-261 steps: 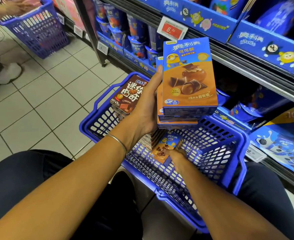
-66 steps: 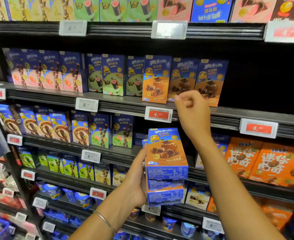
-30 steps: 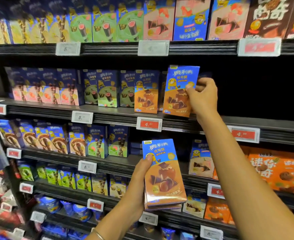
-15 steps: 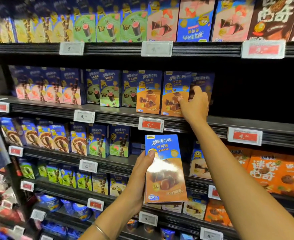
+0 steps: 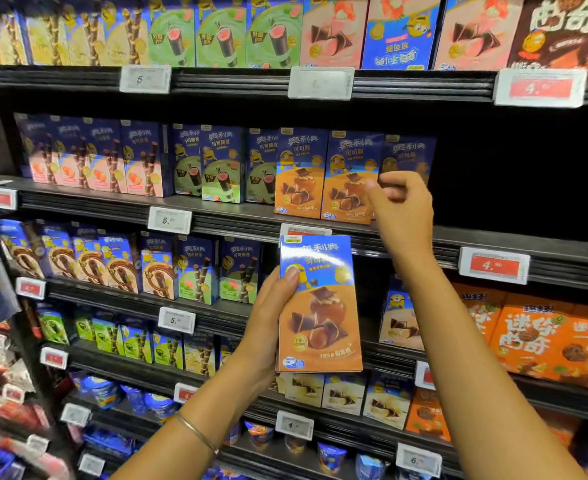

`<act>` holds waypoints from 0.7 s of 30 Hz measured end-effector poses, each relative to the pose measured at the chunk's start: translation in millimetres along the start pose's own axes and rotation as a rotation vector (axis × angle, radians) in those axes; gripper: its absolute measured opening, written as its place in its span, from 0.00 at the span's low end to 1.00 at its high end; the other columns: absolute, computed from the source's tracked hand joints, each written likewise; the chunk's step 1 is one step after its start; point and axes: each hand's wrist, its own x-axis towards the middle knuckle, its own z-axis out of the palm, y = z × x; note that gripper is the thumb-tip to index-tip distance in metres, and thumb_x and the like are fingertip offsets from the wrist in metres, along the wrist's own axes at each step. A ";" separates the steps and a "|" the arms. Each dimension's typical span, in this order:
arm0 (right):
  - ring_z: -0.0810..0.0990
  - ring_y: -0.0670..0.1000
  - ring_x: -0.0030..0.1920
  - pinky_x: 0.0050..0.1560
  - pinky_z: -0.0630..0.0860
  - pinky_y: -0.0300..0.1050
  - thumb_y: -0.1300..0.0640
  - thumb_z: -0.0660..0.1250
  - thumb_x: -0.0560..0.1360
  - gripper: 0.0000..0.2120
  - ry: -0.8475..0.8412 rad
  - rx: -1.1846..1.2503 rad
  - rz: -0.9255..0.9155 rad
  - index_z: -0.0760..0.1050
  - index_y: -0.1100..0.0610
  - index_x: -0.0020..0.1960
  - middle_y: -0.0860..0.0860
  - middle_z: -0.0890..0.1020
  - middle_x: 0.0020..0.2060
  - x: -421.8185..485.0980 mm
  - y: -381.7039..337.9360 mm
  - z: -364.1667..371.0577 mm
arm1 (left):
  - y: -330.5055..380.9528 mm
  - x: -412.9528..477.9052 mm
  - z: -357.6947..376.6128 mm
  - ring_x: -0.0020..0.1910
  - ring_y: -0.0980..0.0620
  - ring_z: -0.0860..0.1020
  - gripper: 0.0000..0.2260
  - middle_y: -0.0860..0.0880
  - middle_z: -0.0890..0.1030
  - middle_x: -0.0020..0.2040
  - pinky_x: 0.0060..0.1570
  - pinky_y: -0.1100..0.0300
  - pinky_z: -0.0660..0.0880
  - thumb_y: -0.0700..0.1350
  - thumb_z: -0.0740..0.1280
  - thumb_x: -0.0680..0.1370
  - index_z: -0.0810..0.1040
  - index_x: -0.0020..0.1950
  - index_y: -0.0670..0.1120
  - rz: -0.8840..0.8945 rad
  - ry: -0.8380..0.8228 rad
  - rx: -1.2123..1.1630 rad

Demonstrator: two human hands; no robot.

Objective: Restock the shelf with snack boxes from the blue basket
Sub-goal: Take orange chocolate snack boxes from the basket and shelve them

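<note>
Three orange boxes (image 5: 299,174) shelved, one box (image 5: 320,306) held, perhaps more behind, two hands (image 5: 268,327) (image 5: 403,209)

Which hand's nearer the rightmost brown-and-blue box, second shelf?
Right. Right hand is directly in front of the rightmost box; left hand is lower, gripping a spare box.

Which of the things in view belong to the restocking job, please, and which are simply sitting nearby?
Job in hand: orange-and-blue snack box, held by the left hand; right hand, near the matching boxes on the shelf.

Just nearby: green wafer-roll boxes; orange cookie boxes; red price tag.
</note>
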 end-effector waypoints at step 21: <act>0.87 0.50 0.51 0.44 0.83 0.43 0.53 0.72 0.73 0.18 -0.702 0.398 0.225 0.77 0.55 0.62 0.49 0.87 0.53 -84.5 -18.3 -32.2 | 20.1 11.6 -1.1 0.61 0.49 0.85 0.42 0.52 0.85 0.64 0.52 0.57 0.83 0.78 0.66 0.71 0.71 0.77 0.53 0.463 0.209 0.306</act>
